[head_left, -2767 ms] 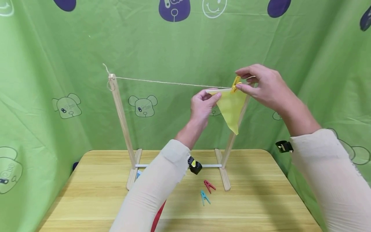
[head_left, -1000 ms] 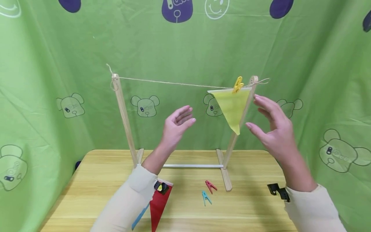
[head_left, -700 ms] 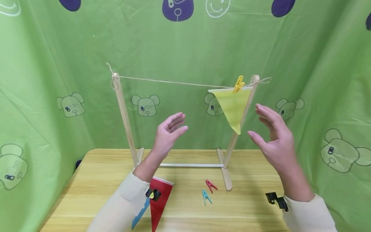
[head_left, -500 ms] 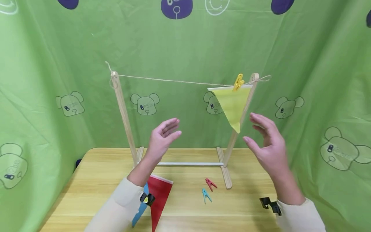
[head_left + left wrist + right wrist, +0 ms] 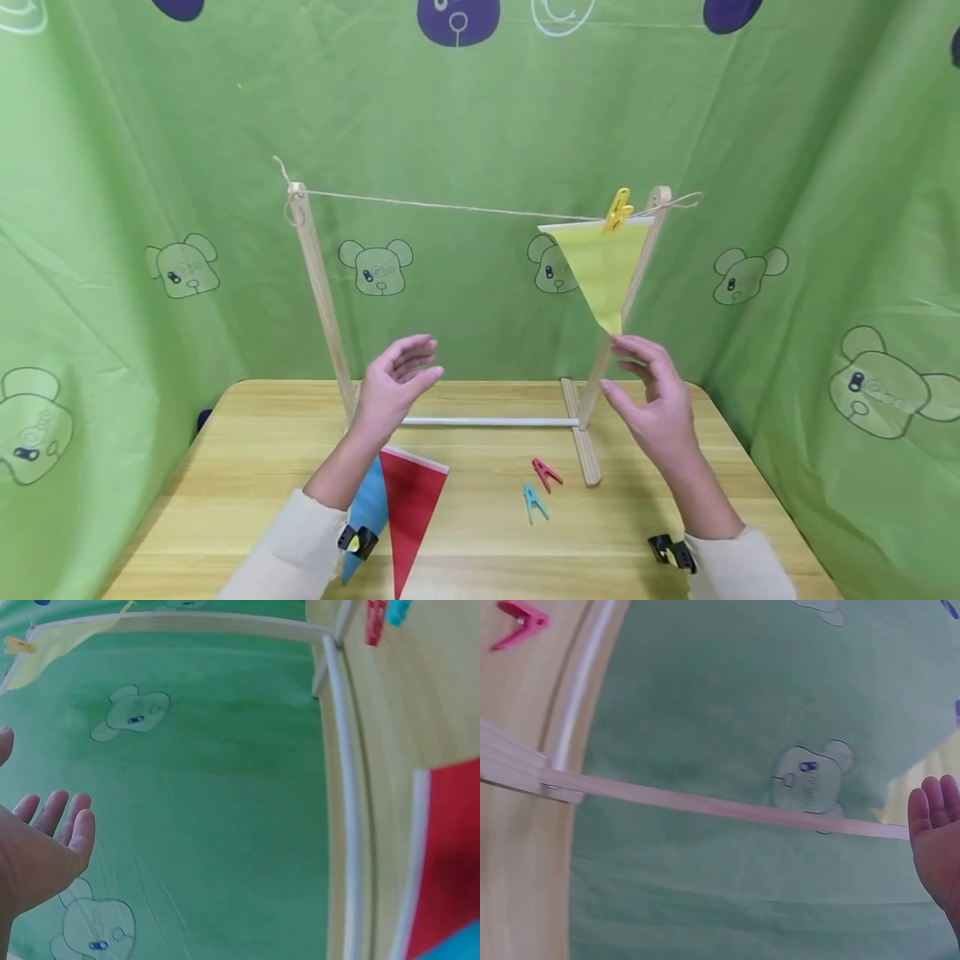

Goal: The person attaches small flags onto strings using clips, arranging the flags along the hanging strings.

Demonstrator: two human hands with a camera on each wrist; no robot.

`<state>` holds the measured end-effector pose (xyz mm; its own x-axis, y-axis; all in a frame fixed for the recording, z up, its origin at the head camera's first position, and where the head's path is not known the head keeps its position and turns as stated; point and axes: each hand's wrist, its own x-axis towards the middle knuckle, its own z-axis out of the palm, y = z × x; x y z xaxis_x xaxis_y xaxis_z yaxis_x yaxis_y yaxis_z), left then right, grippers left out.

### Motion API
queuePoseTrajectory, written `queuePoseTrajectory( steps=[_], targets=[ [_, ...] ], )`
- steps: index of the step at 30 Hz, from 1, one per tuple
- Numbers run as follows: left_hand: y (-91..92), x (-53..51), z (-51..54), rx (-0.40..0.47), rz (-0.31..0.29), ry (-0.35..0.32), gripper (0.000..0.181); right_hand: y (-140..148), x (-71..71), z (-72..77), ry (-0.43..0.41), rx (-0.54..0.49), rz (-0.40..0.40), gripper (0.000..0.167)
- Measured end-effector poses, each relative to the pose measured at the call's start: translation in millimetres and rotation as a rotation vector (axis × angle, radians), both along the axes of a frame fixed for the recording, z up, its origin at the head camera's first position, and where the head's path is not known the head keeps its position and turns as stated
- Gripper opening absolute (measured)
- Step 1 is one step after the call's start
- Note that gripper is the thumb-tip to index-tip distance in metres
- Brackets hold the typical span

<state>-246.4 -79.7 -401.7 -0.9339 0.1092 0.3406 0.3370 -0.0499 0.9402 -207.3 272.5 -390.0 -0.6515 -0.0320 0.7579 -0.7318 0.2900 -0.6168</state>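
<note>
A yellow triangular pennant [image 5: 600, 262] hangs from the string [image 5: 450, 206] near the right post, held by a yellow clothespin [image 5: 618, 210]. My right hand [image 5: 656, 404] is just below the pennant's tip, fingers loosely bent, holding nothing. My left hand [image 5: 390, 387] hovers above the table's left half, also holding nothing, with its fingers relaxed in the left wrist view. Beneath and in front of it lie a red pennant [image 5: 414, 504] and a blue pennant [image 5: 369, 504], the blue one partly hidden by the left forearm. A red clothespin [image 5: 547, 475] and a blue clothespin [image 5: 535, 503] lie between the hands.
Two wooden posts [image 5: 321, 292] carry the string, with a white rod [image 5: 487, 422] joining them low down. The frame stands on a wooden table [image 5: 600, 550]. Green printed cloth [image 5: 465, 125] surrounds the back and sides.
Earliest, my left hand held the yellow pennant while my right pinched the yellow clothespin on it. Both hands have let go and come down; the left also moved leftward.
</note>
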Motion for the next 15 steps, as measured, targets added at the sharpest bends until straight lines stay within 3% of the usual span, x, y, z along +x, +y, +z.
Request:
queuePoseTrajectory(
  steps=[8, 15],
  targets=[
    [-16.6, 1.9, -27.4, -0.134, 0.075, 0.009, 0.053, -6.1, -6.2, -34.0, -0.065, 0.064, -0.036, 0.064],
    [-29.3, 3.2, -47.6, -0.188, 0.142, -0.037, 0.049, -8.8, -9.3, -58.9, -0.184, 0.143, -0.115, 0.064]
  ],
)
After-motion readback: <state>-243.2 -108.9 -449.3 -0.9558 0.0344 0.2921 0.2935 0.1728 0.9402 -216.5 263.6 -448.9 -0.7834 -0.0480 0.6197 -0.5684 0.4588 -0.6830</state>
